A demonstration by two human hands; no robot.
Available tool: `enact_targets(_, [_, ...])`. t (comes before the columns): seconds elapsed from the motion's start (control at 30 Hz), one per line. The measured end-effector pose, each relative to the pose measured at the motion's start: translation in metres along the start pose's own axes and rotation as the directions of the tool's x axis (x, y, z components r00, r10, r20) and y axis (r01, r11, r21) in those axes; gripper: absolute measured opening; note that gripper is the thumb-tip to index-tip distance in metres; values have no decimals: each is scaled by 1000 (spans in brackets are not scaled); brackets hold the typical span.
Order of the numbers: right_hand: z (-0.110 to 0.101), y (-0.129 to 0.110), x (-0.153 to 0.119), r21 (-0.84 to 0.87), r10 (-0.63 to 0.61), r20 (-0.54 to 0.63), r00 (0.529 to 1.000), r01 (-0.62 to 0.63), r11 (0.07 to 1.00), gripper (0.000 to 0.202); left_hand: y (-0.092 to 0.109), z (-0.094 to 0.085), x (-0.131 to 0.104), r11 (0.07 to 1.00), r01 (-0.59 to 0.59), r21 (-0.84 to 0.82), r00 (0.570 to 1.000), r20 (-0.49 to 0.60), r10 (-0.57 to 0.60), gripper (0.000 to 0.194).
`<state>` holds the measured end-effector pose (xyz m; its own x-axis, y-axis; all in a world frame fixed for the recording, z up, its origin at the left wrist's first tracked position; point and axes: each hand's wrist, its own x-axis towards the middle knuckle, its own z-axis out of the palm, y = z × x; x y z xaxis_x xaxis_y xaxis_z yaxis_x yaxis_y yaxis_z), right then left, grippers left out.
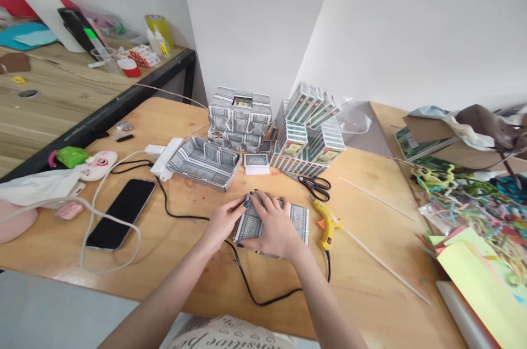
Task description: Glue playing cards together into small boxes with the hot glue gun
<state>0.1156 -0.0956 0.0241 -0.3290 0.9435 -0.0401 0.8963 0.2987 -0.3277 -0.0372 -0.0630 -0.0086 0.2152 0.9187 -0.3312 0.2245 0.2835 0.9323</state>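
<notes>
A flat panel covered in grey-patterned playing cards (pixel 300 223) lies on the table in front of me. My left hand (pixel 222 224) pinches its far left corner between thumb and fingers. Spread across the panel's top is my right hand (pixel 276 224), its fingers pressing flat near the same edge. Part of the panel is hidden under the hands. Right of it lies a yellow glue gun (pixel 329 225), with black scissors (pixel 316 187) just beyond. Behind the panel are a small stack of cards (pixel 256 161) and an open tray made of cards (pixel 201 178).
Card-covered boxes (pixel 240 118) and stacked card packs (pixel 292 138) stand at the back. A black cord (pixel 263 304) loops in front of the panel. At left lie a phone (pixel 121 214) and a white power strip (pixel 169 158); coloured paper (pixel 481 277) is at right.
</notes>
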Motion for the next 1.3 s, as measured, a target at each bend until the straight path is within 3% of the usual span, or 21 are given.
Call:
enact_targets(0.3, [5, 3, 1, -10, -4, -16, 1000, 3, 1000, 85, -7, 12, -2, 988, 65, -140, 990, -119, -82, 40])
enact_targets(0.47, [4, 2, 1, 14, 1, -33, 999, -1, 1000, 83, 1, 8, 3, 964, 60, -259, 992, -96, -88, 39])
enact_targets(0.67, [4, 1, 1, 58, 15, -62, 998, -11, 998, 91, 3, 0, 9, 949, 91, -300, 995, 3, -95, 36])
enact_targets(0.83, [4, 2, 1, 50, 9, -59, 998, -6, 999, 83, -4, -3, 12, 933, 117, -340, 992, -12, -129, 42])
enact_targets(1.07, [1, 0, 7, -18, 34, -60, 998, -35, 999, 64, -9, -3, 13, 957, 60, -284, 995, -57, -79, 41])
enact_targets(1.3, [-3, 6, 15, -23, -25, -13, 1000, 24, 999, 57, -8, -2, 11, 996, -56, -70, 994, -95, 49, 36])
